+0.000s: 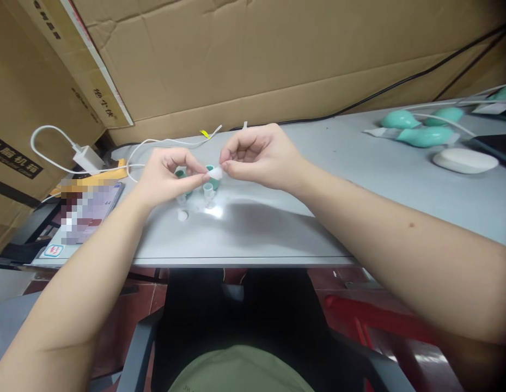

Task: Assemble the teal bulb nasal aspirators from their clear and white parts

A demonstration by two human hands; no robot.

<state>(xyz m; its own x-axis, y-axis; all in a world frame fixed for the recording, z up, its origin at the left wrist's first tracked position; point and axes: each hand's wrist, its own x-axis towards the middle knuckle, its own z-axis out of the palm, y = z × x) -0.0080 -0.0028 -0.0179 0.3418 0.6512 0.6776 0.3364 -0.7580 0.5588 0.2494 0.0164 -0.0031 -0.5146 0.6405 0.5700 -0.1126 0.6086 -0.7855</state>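
My left hand (165,177) pinches a small translucent white piece (215,173) between thumb and forefinger. At the other end of that piece, the thumb and fingertips of my right hand (264,155) are closed together on it. It is held a little above the desk, and its exact kind is too small to tell. Behind and below it stand two small teal cups, one of them (214,184) partly covered by the piece, the other (180,174) mostly hidden by my left hand. Nearer me are a small white tubular fitting (208,191) and a white round cap (183,215).
A phone (99,209) lies at the left, by a yellow power strip (109,171) with a white charger (88,159). White and black cables run along the back. Teal bulb-shaped items (426,136) and a white rounded case (465,160) lie at right. Cardboard (236,60) walls the back.
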